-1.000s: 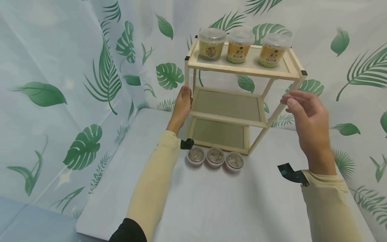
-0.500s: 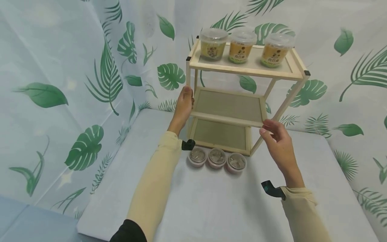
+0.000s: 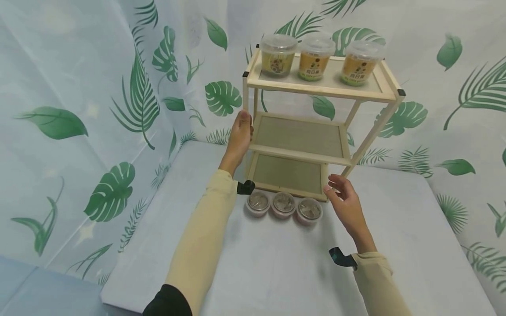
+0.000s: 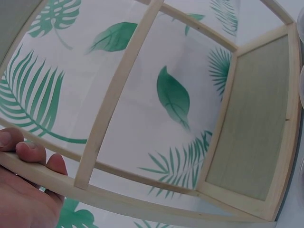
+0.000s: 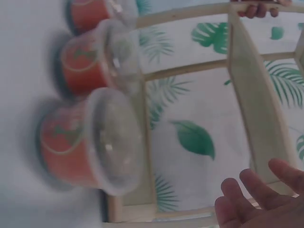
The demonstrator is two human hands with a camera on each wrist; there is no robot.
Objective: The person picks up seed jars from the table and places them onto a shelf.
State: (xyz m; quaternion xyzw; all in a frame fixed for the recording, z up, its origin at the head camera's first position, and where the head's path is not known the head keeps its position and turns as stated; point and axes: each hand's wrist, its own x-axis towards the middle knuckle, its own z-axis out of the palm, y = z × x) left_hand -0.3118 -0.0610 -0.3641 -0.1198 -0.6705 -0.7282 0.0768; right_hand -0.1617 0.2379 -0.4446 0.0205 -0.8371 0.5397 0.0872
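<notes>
A wooden three-tier shelf (image 3: pixel 300 158) stands on the white table. My left hand (image 3: pixel 239 139) grips its left front post; in the left wrist view the fingers (image 4: pixel 31 151) curl over that post. Near the lower right front post is my right hand (image 3: pixel 345 202), its fingers loosely bent and holding nothing. In the right wrist view those fingers (image 5: pixel 259 187) spread beside the shelf; whether they touch the post I cannot tell. Three small lidded tubs (image 3: pixel 309 211) stand in a row before the bottom tier, red-sided in the right wrist view.
Three clear-lidded cups with yellow and green labels, the right one (image 3: pixel 359 63) apart from the others, stand on the top tier. A leaf-patterned curtain (image 3: pixel 142 101) hangs behind and left of the white table (image 3: pixel 253 267).
My right hand has come down and left, from beside the upper right post to near the bottom tier. The left hand keeps its grip on the post; tubs and cups have not moved.
</notes>
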